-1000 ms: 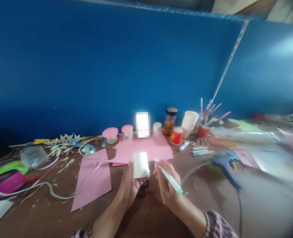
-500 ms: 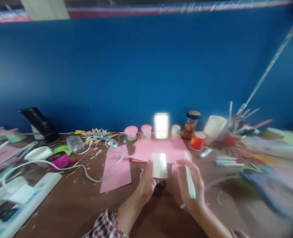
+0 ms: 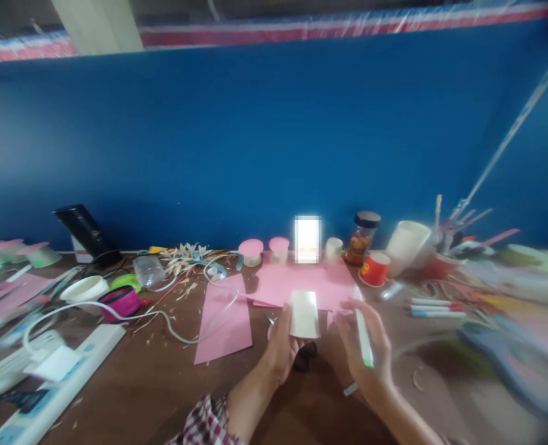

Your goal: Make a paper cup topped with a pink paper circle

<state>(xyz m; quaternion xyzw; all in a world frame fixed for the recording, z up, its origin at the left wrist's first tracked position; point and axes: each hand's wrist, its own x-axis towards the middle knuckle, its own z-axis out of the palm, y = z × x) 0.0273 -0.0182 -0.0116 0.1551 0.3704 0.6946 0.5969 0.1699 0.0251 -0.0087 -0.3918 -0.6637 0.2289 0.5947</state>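
My left hand (image 3: 280, 346) is closed around a small white paper cup (image 3: 304, 314), with the fingers behind and under it. To the right, my right hand (image 3: 370, 346) grips a white marker pen (image 3: 363, 337) with a green end, which lies slanted across the hand. The two hands are a short way apart, and the marker does not touch the cup. Below the cup the dark handles of scissors (image 3: 305, 358) show, partly hidden by my left hand. Pink paper sheets (image 3: 274, 284) lie just beyond the hands.
Pink-topped cups (image 3: 251, 252), a lidded jar (image 3: 364, 238) and a red cup (image 3: 374, 269) stand near the blue wall (image 3: 255, 136). Left are a power strip (image 3: 70, 383), a white cable (image 3: 162, 315) and a magenta tape roll (image 3: 120, 303). Several markers (image 3: 435, 306) lie right.
The whole view has shifted slightly, so things sit a little further right and lower. Both hands keep their hold on the cup and the marker, with almost the same spacing.
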